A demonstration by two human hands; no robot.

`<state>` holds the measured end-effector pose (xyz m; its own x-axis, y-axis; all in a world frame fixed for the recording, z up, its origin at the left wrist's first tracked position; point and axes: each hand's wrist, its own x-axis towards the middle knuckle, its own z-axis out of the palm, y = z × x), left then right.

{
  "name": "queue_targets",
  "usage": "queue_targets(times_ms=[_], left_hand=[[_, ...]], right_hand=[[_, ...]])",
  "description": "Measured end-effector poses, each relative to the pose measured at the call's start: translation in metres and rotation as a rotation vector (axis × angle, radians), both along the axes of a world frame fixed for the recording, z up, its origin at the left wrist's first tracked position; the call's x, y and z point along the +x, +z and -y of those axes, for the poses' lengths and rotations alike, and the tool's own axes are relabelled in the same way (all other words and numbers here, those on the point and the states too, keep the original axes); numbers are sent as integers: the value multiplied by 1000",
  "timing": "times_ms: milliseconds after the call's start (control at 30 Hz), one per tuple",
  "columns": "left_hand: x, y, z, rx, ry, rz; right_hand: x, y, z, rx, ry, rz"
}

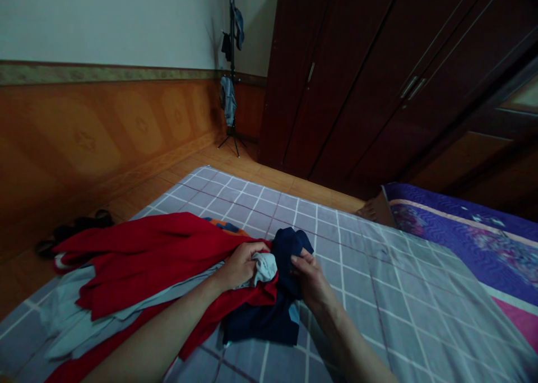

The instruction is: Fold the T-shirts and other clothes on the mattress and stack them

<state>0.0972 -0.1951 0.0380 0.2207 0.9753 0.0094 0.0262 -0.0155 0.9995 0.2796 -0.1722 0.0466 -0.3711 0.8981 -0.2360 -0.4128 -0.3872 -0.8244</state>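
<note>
Biggest first: dark red-brown wardrobe [348,91], doors shut, across far side of rm. Then the bed [361,259], grey check sheet, carrying the clothes; purple-covered bedding [462,226] off to R. Coat stand [232,58] in far corner w/ a few items hung.

On bed, L to centre: red cloth [159,243], long & loosely spread, approx. largest of pile. Pale grey cloth [71,321] lay partly under it, one end bunched up by my L hand. Navy garment [263,324] at R end of the red, near part flat, far part gathered up; red overlapped its edge. Orange/blue bit [229,226] behind, mostly hidden.

Step, my est.: handling clothes at the pile's R end, navy pc. being worked. Next move prob. called for firm R pinch on navy, L grip steady so the layers didn't drag.

Pose: L forearm in from lower L, L hand [241,266] clenched round bunched grey, knuckles up. R forearm in from lower R, R hand [310,276] pinching gathered navy, thumb vs. fingers. Hands near each other, not touching.
</note>
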Motion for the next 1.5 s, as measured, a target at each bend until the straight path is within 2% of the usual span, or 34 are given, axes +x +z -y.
queue_targets(times_ms=[133, 200, 367, 467, 567, 667, 767, 900, 1000, 1100, 1167, 1300, 1433, 1500], left_hand=[[0, -2, 2, 49, -10, -109], [1, 0, 2, 56, -5, -94], [1, 11, 0, 31, 138, 72], [2, 14, 3, 10, 109, 83], [4, 13, 7, 40, 12, -44], [5, 12, 9, 110, -37, -237], [4, 12, 8, 158, -61, -367], [3, 11, 6, 126, -89, -392], [2, 7, 5, 122, -85, -369], [3, 3, 5, 91, -34, -284], [3, 2, 4, 47, 7, -185], [4, 7, 2, -28, 72, 83], [3, 13, 1, -102, 164, 297], [2, 12, -1, -127, 252, 361]], right_hand=[[-9, -8, 8, 3, 13, 32], [-9, -11, 7, 14, -6, 68], [3, -12, -8, 102, -239, 188], [7, -13, -11, 149, -297, 234], [-1, -15, 1, 233, -222, 343], [-11, -17, 15, 451, -115, 530], [-13, -22, 19, 618, -119, 706], [-7, -31, 15, 714, -152, 898], [-5, -34, 15, 749, -124, 954], [-8, -31, 20, 737, -46, 879], [-9, -27, 22, 657, -61, 741], [4, -25, 2, 458, -323, 546], [43, -31, -43, 326, -621, 490], [59, -37, -60, 263, -687, 468]])
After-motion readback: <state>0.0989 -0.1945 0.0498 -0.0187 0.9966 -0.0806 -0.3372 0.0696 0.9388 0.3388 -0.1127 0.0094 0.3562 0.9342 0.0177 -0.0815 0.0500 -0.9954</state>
